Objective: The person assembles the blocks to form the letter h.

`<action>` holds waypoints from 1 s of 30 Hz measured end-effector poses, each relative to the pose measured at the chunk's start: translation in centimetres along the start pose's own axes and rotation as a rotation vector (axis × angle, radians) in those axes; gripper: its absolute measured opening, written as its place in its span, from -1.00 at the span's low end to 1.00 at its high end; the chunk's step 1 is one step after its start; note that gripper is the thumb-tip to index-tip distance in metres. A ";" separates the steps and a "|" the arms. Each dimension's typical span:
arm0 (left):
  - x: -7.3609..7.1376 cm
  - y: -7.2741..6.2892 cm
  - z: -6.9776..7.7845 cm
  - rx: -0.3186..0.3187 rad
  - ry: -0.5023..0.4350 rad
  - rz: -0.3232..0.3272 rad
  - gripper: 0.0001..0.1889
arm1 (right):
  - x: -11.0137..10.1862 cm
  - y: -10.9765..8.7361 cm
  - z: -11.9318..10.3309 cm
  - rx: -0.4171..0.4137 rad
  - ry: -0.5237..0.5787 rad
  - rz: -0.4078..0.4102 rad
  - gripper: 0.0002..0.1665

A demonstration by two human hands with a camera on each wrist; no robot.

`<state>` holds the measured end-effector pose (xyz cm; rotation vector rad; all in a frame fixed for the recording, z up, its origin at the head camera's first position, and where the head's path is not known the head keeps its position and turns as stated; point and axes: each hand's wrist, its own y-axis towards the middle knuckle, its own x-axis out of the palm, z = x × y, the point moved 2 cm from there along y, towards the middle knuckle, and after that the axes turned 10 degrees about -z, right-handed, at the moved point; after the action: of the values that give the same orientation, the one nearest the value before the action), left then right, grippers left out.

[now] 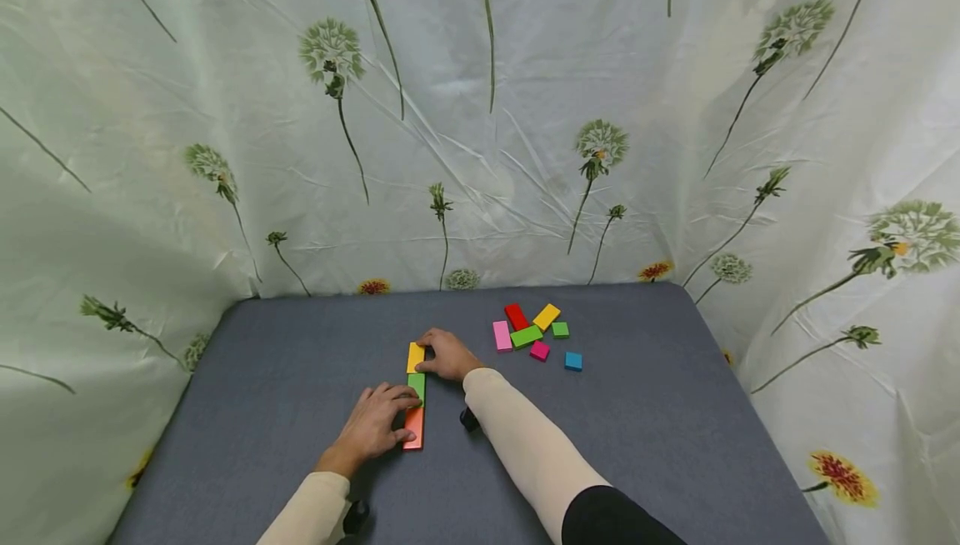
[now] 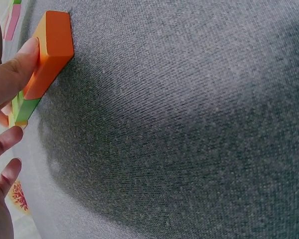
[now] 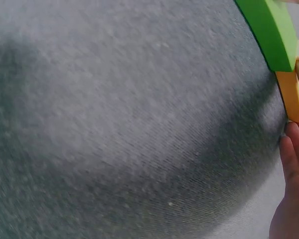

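Observation:
An orange block (image 1: 414, 429), a green block (image 1: 417, 387) and a yellow block (image 1: 416, 357) lie end to end in a straight row on the dark grey cloth. My left hand (image 1: 372, 424) rests over the near part of the row. Its thumb (image 2: 26, 59) presses on the orange block (image 2: 58, 34), while other fingertips touch the green one in the head view. At the far end, my right hand (image 1: 447, 355) pinches the yellow block (image 3: 290, 97) between thumb and fingers. The green block (image 3: 274, 37) adjoins it in the right wrist view.
Right of the row lie loose blocks: red (image 1: 516, 317), yellow (image 1: 547, 317), pink (image 1: 502, 336), green (image 1: 527, 337), small green (image 1: 560, 330), small magenta (image 1: 539, 351) and small blue (image 1: 573, 361). A flower-printed curtain (image 1: 480, 153) hangs behind the table (image 1: 645, 412).

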<state>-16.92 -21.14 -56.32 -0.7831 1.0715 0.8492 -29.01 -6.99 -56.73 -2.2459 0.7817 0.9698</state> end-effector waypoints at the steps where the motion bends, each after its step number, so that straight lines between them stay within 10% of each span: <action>1: 0.0 0.0 0.0 0.001 0.001 0.002 -0.56 | 0.0 0.0 0.0 0.002 0.004 0.004 -0.42; 30: 0.0 -0.1 0.1 -0.011 0.009 0.007 -0.55 | -0.4 -0.8 0.2 -0.010 0.093 0.044 -0.41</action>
<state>-16.82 -21.07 -56.31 -0.7935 1.0789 0.8595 -28.81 -6.23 -56.34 -2.3052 0.8719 0.8968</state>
